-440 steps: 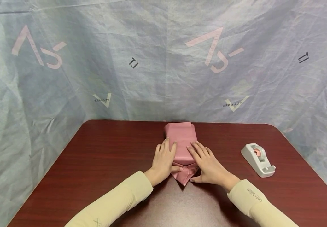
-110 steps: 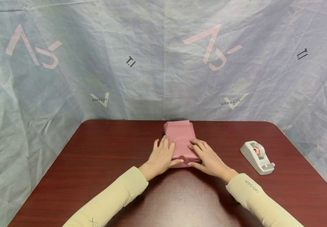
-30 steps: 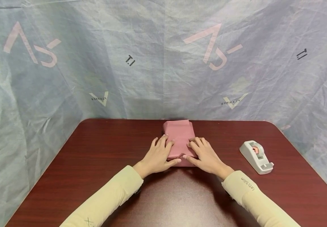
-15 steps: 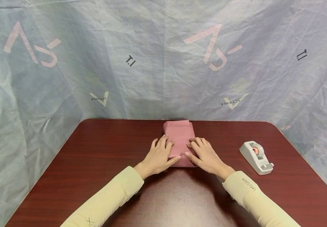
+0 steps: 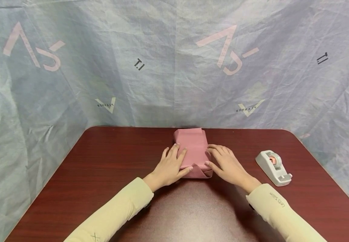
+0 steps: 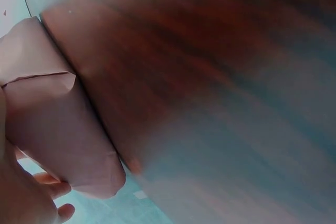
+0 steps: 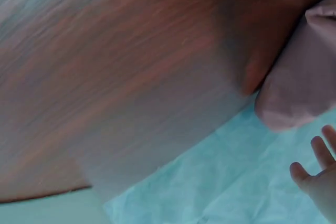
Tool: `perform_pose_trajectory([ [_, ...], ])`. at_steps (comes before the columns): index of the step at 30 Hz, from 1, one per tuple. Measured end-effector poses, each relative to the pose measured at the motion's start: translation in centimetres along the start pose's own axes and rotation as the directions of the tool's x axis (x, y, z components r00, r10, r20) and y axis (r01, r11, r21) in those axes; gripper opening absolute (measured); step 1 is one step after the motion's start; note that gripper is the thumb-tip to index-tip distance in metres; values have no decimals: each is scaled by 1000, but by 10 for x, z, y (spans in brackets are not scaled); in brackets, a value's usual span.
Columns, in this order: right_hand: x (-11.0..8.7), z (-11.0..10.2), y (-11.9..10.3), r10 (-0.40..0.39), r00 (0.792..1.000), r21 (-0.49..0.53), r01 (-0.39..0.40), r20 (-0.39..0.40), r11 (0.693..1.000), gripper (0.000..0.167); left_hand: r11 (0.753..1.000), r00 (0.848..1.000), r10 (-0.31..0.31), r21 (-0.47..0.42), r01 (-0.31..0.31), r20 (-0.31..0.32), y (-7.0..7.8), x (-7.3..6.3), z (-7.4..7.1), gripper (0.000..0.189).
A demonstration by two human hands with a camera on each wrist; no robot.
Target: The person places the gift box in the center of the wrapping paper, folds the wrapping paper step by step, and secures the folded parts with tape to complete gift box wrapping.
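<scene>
A pink wrapped parcel (image 5: 193, 151) lies near the far edge of a dark red table (image 5: 116, 158). The left hand (image 5: 166, 167) rests with fingers straight and spread on the parcel's left side, its thumb at the near end, beside a pointed flap (image 5: 197, 171). The right hand (image 5: 229, 164), fingers slightly bent and apart, grips nothing at the right edge; whether its fingertips touch the parcel is hard to tell. A white tape dispenser (image 5: 272, 169) stands to the right, well apart.
</scene>
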State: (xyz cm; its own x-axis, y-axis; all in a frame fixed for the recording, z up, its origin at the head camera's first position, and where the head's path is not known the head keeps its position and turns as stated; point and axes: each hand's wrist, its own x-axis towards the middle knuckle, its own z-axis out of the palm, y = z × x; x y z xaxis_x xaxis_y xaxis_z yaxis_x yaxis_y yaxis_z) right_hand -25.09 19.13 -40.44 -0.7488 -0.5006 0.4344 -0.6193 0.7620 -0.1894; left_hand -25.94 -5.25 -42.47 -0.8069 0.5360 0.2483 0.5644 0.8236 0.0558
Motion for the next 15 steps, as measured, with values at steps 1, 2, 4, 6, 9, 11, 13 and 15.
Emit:
perform_pose_trajectory([
  [1,-2,-3,3,7,1000,-15,-7,-13,1000,42,1000,1000,-1,1,1,-1,0,0,0,75],
  [2,-5,-6,6,13,1000,-35,-14,-26,999,41,1000,1000,-3,4,3,2,0,0,0,75],
  [4,-10,-13,13,29,998,-71,-33,-53,997,40,1000,1000,-5,6,5,3,1,0,1,75],
  [6,-15,-21,20,46,995,-106,-55,-84,993,38,1000,1000,-6,4,6,3,1,0,1,75],
  [9,-24,-34,32,75,988,-150,-95,-135,984,34,1000,1000,-2,8,2,1,1,1,1,75],
  [11,-31,-43,39,92,983,-173,-120,-159,978,31,1000,1000,-1,7,1,-1,1,1,1,74],
  [13,-38,-51,44,113,979,-190,-145,-171,971,29,1000,1000,-3,6,3,0,1,0,0,74],
  [15,-46,-60,49,141,975,-201,-176,-174,964,27,1000,1000,-5,4,5,0,1,0,0,74],
])
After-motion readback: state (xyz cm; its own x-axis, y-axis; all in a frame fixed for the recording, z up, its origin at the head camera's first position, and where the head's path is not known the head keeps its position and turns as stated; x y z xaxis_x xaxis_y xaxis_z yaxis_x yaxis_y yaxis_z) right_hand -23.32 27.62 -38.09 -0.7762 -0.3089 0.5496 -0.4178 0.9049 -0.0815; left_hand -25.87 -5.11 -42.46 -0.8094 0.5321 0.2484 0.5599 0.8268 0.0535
